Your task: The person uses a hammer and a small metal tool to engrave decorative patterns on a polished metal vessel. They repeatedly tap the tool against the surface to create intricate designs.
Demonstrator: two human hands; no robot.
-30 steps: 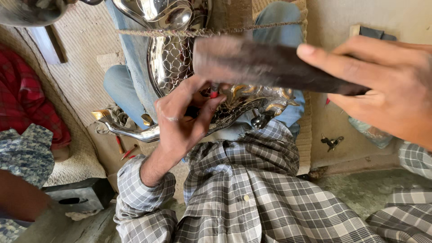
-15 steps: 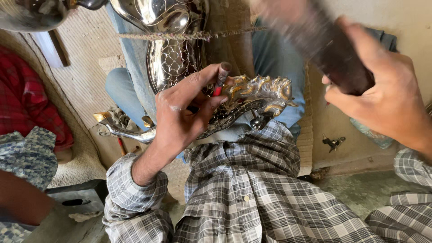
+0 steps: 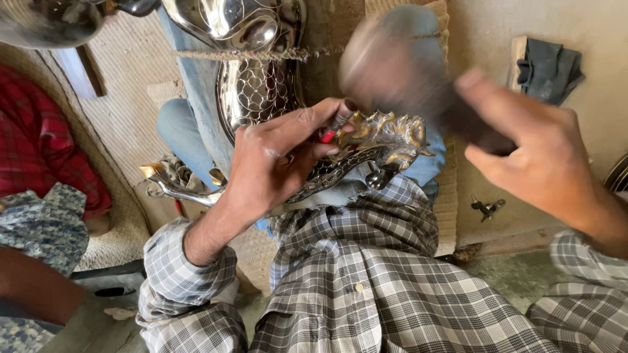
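Note:
My left hand (image 3: 281, 160) grips a small red-handled punch tool (image 3: 333, 127) and presses its tip onto an ornate silver and gold metal piece (image 3: 383, 140) that lies across my lap. My right hand (image 3: 546, 160) is shut on a dark wooden mallet (image 3: 405, 82), blurred with motion, its head just above the punch and the metal piece. The ornament's curved gold-tipped end (image 3: 163, 180) sticks out to the left, under my left forearm.
A large shiny embossed metal vessel (image 3: 252, 59) leans against my jeans-clad legs, tied with a rope (image 3: 261, 55). Another person in red and patterned cloth (image 3: 39, 189) sits at the left. A folded dark cloth (image 3: 549, 65) and a small metal key-like part (image 3: 487, 208) lie at the right.
The mallet in my right hand has swung down and to the left toward the punch. My left hand stays on the punch and ornament, almost unmoved.

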